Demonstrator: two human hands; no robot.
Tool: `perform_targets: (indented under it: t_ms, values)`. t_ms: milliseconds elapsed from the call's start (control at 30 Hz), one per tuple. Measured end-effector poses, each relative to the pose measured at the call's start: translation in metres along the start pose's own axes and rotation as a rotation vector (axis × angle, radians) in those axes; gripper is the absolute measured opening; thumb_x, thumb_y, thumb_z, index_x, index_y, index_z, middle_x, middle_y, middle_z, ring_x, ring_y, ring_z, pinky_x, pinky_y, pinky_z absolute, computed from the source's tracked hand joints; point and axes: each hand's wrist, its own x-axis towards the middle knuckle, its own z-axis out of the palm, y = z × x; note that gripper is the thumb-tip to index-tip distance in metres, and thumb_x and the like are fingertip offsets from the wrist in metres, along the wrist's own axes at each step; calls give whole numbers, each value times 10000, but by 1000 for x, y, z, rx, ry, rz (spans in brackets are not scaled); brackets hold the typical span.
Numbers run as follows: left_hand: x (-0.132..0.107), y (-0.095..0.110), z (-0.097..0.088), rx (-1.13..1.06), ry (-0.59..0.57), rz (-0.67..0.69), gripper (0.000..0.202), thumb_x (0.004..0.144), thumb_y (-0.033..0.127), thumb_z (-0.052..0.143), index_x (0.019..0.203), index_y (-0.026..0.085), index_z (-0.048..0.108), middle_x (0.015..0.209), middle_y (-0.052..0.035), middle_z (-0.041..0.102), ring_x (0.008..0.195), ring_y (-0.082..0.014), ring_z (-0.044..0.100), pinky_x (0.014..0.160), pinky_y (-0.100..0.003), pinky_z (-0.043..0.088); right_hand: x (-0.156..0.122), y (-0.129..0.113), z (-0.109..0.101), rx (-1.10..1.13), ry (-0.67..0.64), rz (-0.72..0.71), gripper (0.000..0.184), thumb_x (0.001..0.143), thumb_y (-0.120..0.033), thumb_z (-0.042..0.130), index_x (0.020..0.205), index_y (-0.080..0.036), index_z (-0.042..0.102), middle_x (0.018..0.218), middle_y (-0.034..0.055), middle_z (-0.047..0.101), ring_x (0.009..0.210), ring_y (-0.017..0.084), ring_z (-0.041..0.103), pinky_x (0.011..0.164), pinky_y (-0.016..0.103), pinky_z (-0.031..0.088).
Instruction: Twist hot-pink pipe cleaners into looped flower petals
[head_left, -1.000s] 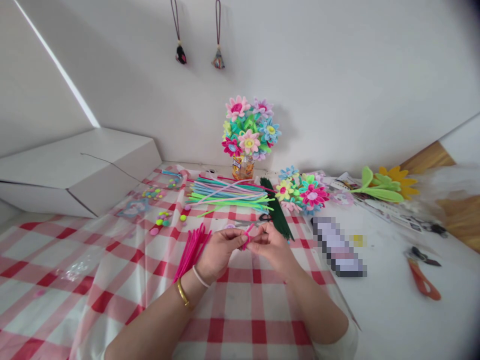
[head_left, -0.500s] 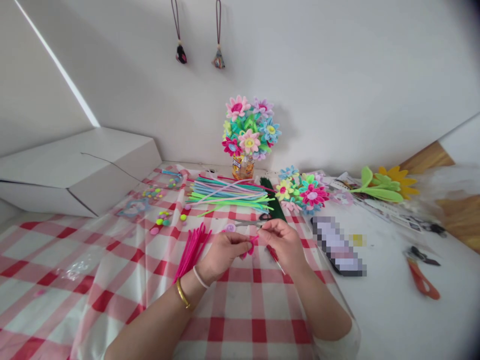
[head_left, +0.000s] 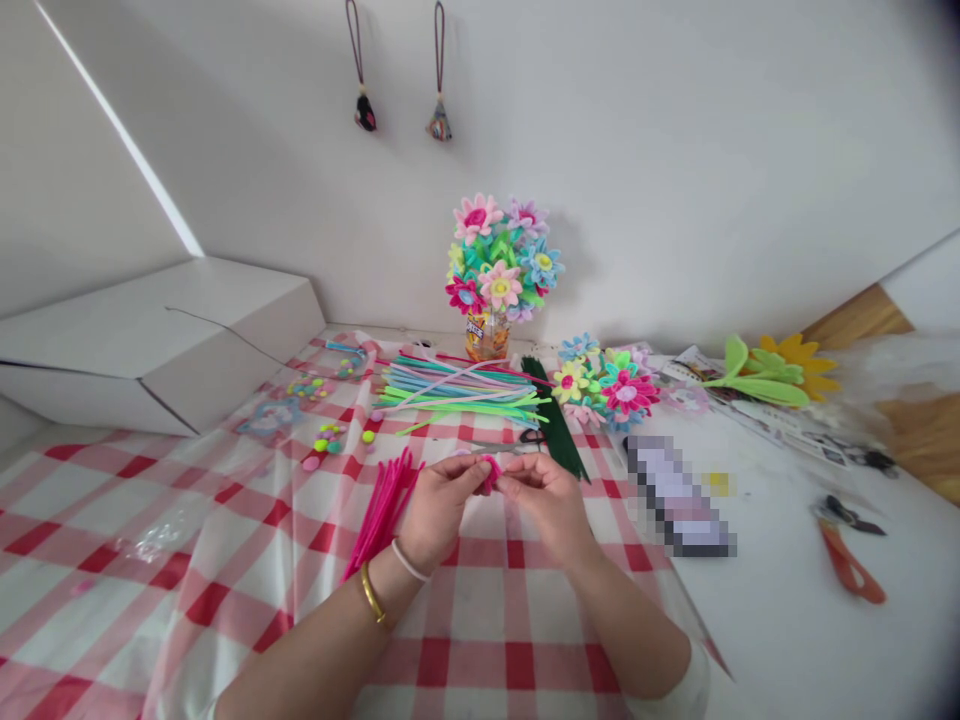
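Between my two hands is a small bent piece of pink pipe cleaner. My left hand pinches it from the left with thumb and forefinger. From the right, the fingertips of my right hand close on its other side. Left of my left hand lies a bundle of pink pipe cleaners. Scissors lie just beyond my fingers, partly hidden by them. Farther back is a pile of pastel and green pipe cleaners, with dark green stems beside it.
A bouquet of fuzzy flowers stands in a jar at the wall; more flowers lie to its right. Pom-poms are scattered left. A phone and orange-handled pliers lie right. A white box is at left.
My right hand has moved left and lower, meeting my left hand at the pink piece. The pink piece now looks more compact and sits slightly higher. The view has shifted a little.
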Motion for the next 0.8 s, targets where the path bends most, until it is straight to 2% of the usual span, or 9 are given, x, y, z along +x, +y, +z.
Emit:
perform_targets:
  t_ms: [200, 400, 567, 800]
  values:
    - [1, -4, 1, -52, -22, 4, 134, 662, 236, 702, 732, 127, 672, 621, -8, 617, 584, -90, 521, 597, -232, 424, 0, -2, 1, 123, -53, 34, 110, 671, -221, 687, 758, -189, 629, 700, 9, 686, 693, 173, 645, 713, 318, 477]
    - [2, -7, 1, -90, -61, -3, 179, 631, 178, 719, 793, 145, 649, 686, -5, 643, 622, -99, 564, 618, -235, 453, 1, -3, 0, 89, -19, 23, 68, 645, -180, 695, 689, -184, 643, 650, -8, 666, 641, 152, 630, 661, 288, 483]
    - [2, -6, 1, -92, -41, -9, 258, 603, 169, 730, 842, 161, 632, 686, 13, 638, 628, -102, 578, 622, -237, 464, 2, -4, -1, 112, -64, 41, 69, 634, -174, 679, 684, -177, 632, 659, 4, 671, 665, 170, 640, 684, 311, 495]
    - [1, 1, -1, 98, -139, -116, 204, 661, 291, 694, 755, 120, 633, 658, -35, 651, 615, -131, 602, 606, -249, 446, 4, -6, -9, -229, -93, -26, 41, 665, -195, 605, 684, -186, 640, 680, 15, 682, 659, 180, 639, 630, 294, 485]
